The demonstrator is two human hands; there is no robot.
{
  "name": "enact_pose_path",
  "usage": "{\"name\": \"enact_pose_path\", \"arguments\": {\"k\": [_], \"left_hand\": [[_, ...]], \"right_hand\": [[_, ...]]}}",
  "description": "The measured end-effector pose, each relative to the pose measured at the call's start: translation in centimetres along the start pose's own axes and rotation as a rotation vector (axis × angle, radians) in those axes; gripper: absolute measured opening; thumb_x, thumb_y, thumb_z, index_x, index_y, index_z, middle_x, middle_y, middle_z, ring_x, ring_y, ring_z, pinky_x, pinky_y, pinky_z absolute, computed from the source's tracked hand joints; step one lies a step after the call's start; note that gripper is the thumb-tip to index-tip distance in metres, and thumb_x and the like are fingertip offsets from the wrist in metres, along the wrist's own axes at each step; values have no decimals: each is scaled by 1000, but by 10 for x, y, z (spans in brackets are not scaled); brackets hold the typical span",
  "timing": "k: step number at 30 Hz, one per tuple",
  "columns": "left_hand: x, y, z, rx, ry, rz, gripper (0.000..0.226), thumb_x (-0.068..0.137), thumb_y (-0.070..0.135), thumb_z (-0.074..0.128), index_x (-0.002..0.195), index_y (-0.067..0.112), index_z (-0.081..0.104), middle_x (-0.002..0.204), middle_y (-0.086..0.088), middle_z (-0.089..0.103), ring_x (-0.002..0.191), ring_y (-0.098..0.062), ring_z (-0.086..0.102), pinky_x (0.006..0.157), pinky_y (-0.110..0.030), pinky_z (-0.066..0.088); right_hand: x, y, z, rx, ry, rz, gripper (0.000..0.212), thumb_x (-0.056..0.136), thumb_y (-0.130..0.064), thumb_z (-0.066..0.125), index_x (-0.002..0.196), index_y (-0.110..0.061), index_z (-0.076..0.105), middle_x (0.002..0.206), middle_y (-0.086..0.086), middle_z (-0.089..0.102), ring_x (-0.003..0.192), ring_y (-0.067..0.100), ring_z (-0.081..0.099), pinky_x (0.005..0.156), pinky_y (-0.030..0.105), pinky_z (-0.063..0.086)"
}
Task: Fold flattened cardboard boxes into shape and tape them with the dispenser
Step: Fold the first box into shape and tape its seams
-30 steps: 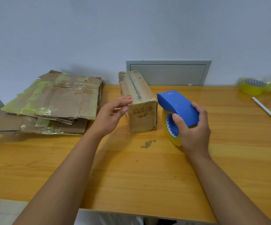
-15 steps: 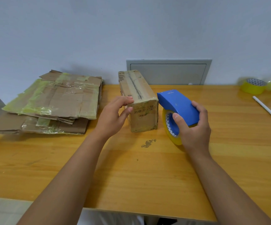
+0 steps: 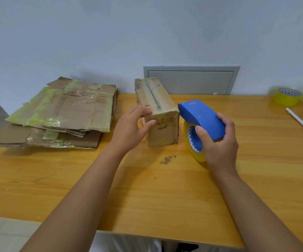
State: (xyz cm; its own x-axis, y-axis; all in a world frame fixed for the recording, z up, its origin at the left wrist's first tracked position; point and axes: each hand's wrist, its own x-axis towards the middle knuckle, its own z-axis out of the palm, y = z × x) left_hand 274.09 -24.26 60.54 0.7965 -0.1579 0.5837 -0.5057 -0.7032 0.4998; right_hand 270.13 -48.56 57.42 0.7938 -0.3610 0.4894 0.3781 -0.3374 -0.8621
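Orange wooden tabletop (image 3: pixel 165 197) against a pale wall. Folded, taped cardboard box (image 3: pixel 158 110) upright at centre, long axis toward the wall. Left hand (image 3: pixel 130 130) at its near left corner, fingers (image 3: pixel 145 111) loosely extended, touching the top edge and front face. Right hand (image 3: pixel 218 140) just right of the box, fingers wrapped around blue tape dispenser (image 3: pixel 201 119) with yellow roll. Stack of flattened boxes (image 3: pixel 63 113) at left; spare yellow tape roll (image 3: pixel 286 96) and white pen (image 3: pixel 300 123) far right.

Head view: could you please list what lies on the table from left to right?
Stack of flattened cardboard → left hand → folded box → blue tape dispenser → right hand → spare yellow tape roll → white pen.
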Motion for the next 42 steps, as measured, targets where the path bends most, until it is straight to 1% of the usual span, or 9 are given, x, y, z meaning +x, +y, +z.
{"name": "enact_pose_path", "arguments": {"k": [6, 14, 22, 24, 28, 31, 35, 38, 42], "left_hand": [[5, -14, -15, -116, -116, 23, 31, 96, 8, 61, 125, 19, 66, 129, 9, 60, 114, -8, 59, 97, -32, 52], [17, -7, 3, -84, -61, 85, 20, 93, 11, 65, 112, 16, 69, 103, 20, 56, 94, 0, 55, 84, -20, 46], [35, 18, 34, 12, -9, 161, 4, 90, 6, 65, 92, 7, 68, 92, 7, 52, 89, -19, 52, 77, -41, 50], [36, 18, 34, -18, -52, 135, 6, 93, 12, 65, 97, 9, 66, 97, 5, 50, 92, -18, 51, 82, -41, 50], [31, 25, 35, 53, -117, 37, 31, 91, 41, 68, 108, 16, 59, 115, 3, 46, 108, -9, 39, 87, -20, 40], [32, 38, 41, 174, -14, 59, 24, 94, 31, 65, 102, 9, 59, 109, -1, 57, 99, -17, 42, 84, -32, 42], [30, 42, 36, 207, -61, 26, 9, 98, 18, 55, 105, 12, 55, 110, -4, 62, 99, -25, 50, 83, -45, 47], [24, 39, 18, 485, -116, -143, 43, 94, 10, 53, 134, 23, 45, 133, -3, 59, 114, -29, 49, 95, -43, 45], [24, 41, -1, 669, -85, -269, 60, 92, 35, 47, 149, 26, 28, 144, -11, 50, 138, -38, 32, 113, -50, 26]], "right_hand": [[0, 0, 0, -2, 2, -3, 68, 77, -49, 69, 137, -24, 47, 124, -11, 49, 102, -20, 47, 73, 3, 42], [2, 6, -1, 26, 56, 31, 59, 85, -34, 77, 136, -23, 48, 122, -15, 49, 103, -24, 45, 75, 1, 41], [9, 10, -9, 45, 188, 71, 58, 86, -31, 77, 137, -22, 50, 124, -14, 51, 100, -25, 46, 76, -1, 38], [9, 10, -9, 47, 194, 72, 58, 86, -30, 77, 137, -21, 50, 121, -16, 51, 100, -25, 46, 76, -1, 38], [8, 8, -8, 52, 197, 69, 58, 86, -29, 77, 136, -20, 50, 122, -14, 51, 100, -26, 46, 76, -1, 38], [9, 5, -10, 52, 200, 65, 59, 86, -31, 78, 137, -21, 49, 124, -14, 51, 101, -25, 46, 78, 0, 39], [12, 2, -16, 73, 257, 70, 63, 83, -37, 77, 138, -23, 49, 120, -26, 51, 105, -21, 47, 83, 5, 41], [15, -1, -21, 97, 313, 71, 66, 79, -43, 74, 137, -23, 49, 115, -34, 47, 103, -22, 47, 81, 3, 39], [15, -2, -20, 101, 307, 93, 67, 79, -43, 74, 137, -23, 50, 120, -23, 52, 105, -7, 49, 87, 17, 45]]}}
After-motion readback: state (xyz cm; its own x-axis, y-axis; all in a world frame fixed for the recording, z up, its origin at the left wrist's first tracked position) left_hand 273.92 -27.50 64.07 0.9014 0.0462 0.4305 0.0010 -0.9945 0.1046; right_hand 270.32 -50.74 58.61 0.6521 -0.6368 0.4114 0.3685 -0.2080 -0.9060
